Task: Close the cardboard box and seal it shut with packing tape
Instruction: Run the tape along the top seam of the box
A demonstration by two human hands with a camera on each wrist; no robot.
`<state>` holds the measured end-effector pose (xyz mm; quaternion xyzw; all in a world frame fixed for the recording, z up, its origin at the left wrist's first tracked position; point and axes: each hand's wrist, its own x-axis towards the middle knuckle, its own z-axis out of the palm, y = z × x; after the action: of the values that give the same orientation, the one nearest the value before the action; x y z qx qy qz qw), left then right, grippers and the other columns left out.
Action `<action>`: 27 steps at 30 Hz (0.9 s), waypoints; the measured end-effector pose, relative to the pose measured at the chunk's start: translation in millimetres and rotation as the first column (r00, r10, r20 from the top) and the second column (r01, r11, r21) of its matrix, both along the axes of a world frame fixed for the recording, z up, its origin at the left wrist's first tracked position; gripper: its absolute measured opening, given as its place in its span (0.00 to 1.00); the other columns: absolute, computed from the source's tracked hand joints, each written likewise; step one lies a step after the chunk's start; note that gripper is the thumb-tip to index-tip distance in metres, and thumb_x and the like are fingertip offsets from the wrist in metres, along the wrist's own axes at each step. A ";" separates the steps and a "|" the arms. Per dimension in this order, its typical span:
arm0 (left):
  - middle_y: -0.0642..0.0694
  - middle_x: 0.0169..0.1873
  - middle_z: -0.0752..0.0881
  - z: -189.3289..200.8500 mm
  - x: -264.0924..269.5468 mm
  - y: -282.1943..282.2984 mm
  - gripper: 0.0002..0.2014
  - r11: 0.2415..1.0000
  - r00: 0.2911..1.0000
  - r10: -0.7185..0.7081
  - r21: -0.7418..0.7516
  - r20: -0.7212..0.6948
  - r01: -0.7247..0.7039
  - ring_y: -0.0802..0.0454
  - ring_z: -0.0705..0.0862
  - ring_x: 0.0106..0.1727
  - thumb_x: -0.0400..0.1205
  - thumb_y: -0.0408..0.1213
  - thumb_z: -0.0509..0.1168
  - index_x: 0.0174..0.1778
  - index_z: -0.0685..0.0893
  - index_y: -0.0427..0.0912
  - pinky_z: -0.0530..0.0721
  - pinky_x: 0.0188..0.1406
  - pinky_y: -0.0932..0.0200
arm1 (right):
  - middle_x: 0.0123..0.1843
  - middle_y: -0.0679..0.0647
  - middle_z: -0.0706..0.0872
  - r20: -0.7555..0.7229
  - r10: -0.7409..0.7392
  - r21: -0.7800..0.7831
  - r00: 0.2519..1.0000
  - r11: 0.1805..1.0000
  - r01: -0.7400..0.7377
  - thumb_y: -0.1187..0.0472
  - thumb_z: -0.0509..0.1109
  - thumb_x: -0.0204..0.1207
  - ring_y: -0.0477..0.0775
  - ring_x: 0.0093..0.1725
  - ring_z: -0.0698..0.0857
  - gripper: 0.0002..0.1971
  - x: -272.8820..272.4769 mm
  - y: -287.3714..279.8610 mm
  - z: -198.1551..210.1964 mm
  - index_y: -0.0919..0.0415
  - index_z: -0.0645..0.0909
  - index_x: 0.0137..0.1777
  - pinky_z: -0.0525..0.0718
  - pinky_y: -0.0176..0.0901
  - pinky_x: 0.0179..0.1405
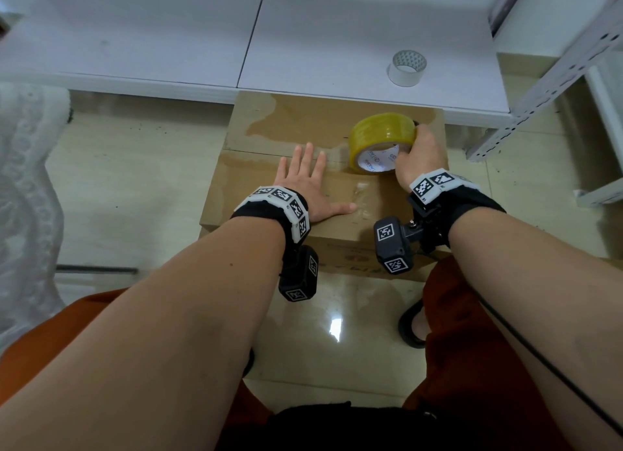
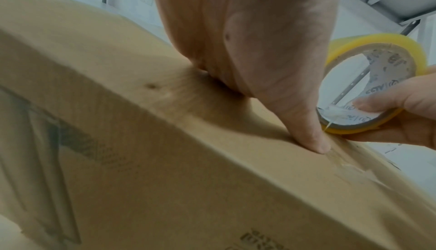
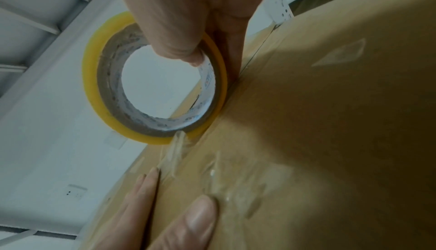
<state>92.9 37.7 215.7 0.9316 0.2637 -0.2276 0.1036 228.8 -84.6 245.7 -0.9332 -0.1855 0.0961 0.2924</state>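
Box (image 1: 269,127): brown cardboard, sat on the tiled floor before the person's knees, flaps down, top seam running left to right; glossy clear tape patches showed on the lid.
Left hand (image 1: 312,188): lay flat on the lid, fingers straight and spread, thumb out to the right, gripping nothing.
Right hand (image 1: 421,157): grasped the yellow roll (image 1: 381,140), thumb inside the core, fingers over the outer rim.
Roll: stood on edge on the lid, right of the left hand, touching the seam.
Strip: clear tape ran from the roll's base toward the left thumb (image 2: 306,123).
White roll (image 1: 407,68): rested on the low white shelf (image 1: 168,46) behind the box.
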 end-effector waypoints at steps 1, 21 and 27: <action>0.44 0.82 0.30 -0.3 0.1 -0.3 0.60 1.000 1.000 0.001 0.000 -0.001 -0.001 0.46 0.30 0.83 0.68 0.82 0.49 0.84 0.34 0.46 0.35 0.82 0.41 | 0.62 0.65 0.82 0.006 0.001 -0.006 1.000 1.000 -0.001 0.69 0.59 0.81 0.67 0.60 0.81 0.17 0.3 -0.4 0.2 0.65 0.72 0.69 0.71 0.44 0.45; 0.44 0.84 0.35 0.2 5.2 -20.2 0.60 0.997 0.982 -0.063 0.048 0.180 0.056 0.49 0.35 0.84 0.70 0.79 0.51 0.84 0.36 0.39 0.39 0.84 0.46 | 0.57 0.67 0.81 0.086 0.024 0.034 0.996 0.999 -0.027 0.69 0.61 0.78 0.68 0.56 0.81 0.12 7.0 -8.7 -5.6 0.68 0.73 0.61 0.78 0.54 0.51; 0.44 0.84 0.35 1.9 12.9 -28.1 0.61 0.998 0.987 -0.042 -0.043 0.156 0.049 0.49 0.35 0.85 0.70 0.77 0.55 0.84 0.35 0.39 0.40 0.84 0.47 | 0.55 0.64 0.82 0.031 0.060 0.055 0.998 0.997 -0.061 0.66 0.60 0.81 0.63 0.52 0.81 0.14 5.6 -11.5 -4.7 0.64 0.72 0.65 0.73 0.46 0.43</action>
<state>105.8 9.6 217.7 0.9496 0.2282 -0.1627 0.1404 234.4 -96.1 241.0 -0.9200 -0.2205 0.0858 0.3125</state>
